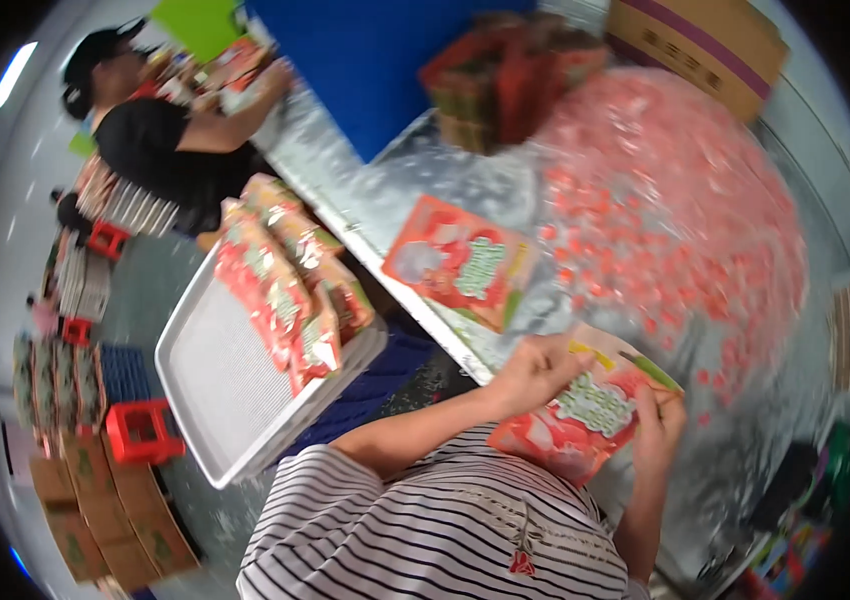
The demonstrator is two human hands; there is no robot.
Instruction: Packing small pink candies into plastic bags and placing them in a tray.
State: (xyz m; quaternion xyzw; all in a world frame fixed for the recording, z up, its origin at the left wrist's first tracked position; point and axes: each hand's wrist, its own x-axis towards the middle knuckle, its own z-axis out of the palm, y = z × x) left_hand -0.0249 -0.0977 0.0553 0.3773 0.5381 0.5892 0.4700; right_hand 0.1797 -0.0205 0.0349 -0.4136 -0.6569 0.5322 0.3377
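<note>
I hold the red pouch by both edges, left hand at ten o'clock, right hand at three, fingers pinched narrow to keep it flat.

Both hands grip a flat red printed plastic pouch at five o'clock: the left hand on its upper left edge, the right hand on its right side. A second, matching pouch lies on the shiny metal table (near centre), with a heap of small pink sweets at two o'clock. A grey tray at eight o'clock carries a row of filled pouches.
</note>
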